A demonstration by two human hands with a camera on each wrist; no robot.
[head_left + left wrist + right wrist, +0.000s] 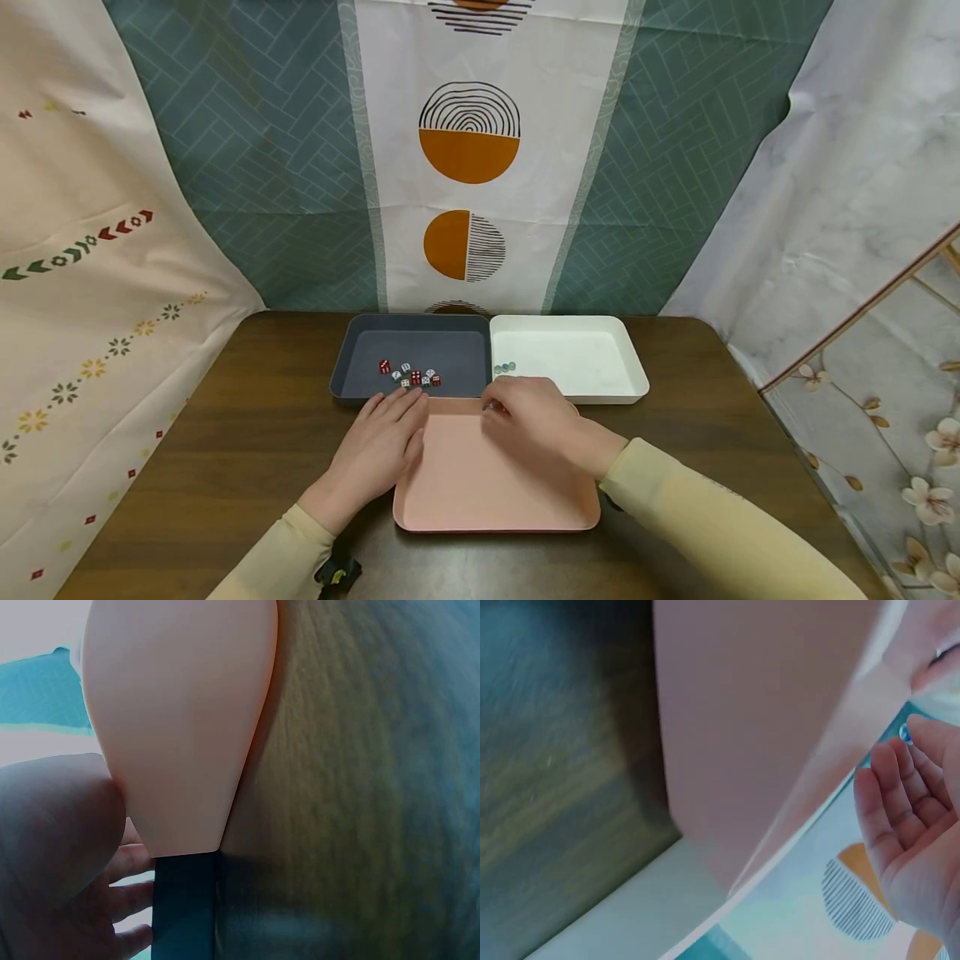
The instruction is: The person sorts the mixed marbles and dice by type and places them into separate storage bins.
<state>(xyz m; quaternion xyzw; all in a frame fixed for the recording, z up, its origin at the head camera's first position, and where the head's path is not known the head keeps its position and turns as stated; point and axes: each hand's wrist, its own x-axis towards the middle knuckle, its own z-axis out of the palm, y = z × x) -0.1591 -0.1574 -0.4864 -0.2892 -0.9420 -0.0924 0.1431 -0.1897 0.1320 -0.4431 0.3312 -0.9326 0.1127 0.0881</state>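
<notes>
My right hand (pixel 528 408), above the far edge of the pink tray (pixel 495 500), pinches a small marble with blue in it (pixel 906 733) between thumb and fingertip. In the head view the hand hides most of that marble. My left hand (pixel 381 442) lies over the pink tray's far left corner, fingers extended toward the dark grey tray (pixel 345 354). Red and white dice (pixel 416 377) are grouped near the front of the dark tray. Glass marbles (pixel 505 367) sit at the left side of the white tray (pixel 633 375).
The dark and white trays stand side by side behind the pink one, all on a brown wooden table (pixel 247 417). A patterned curtain (pixel 472 167) hangs behind the table, and further cloth hangs at both sides.
</notes>
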